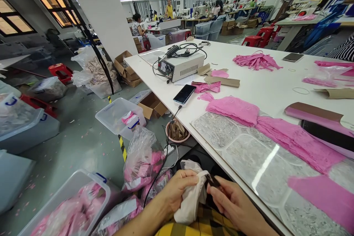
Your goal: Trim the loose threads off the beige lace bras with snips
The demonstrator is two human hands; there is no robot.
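Over my lap, my left hand (181, 188) pinches a piece of cream fabric (190, 201) between thumb and fingers. The cloth hangs down in folds below the grip. Close on its right, my right hand (231, 195) is closed around small dark thread snips (214, 182). Their tip reaches the fabric's upper right edge; whether the blades are apart is too small to tell. Stacked pink fabric pieces (232, 110) lie on the white table (265, 77) beyond my right hand, partly over a grey patterned board (238, 155).
A phone (184, 94), a boxy power unit (181, 67) and a pink strip bundle (257, 60) stand or lie on the table. A black cable (163, 162) hangs off its left edge. Bagged pink pieces (143, 169) and a clear bin (69, 206) crowd the floor at left.
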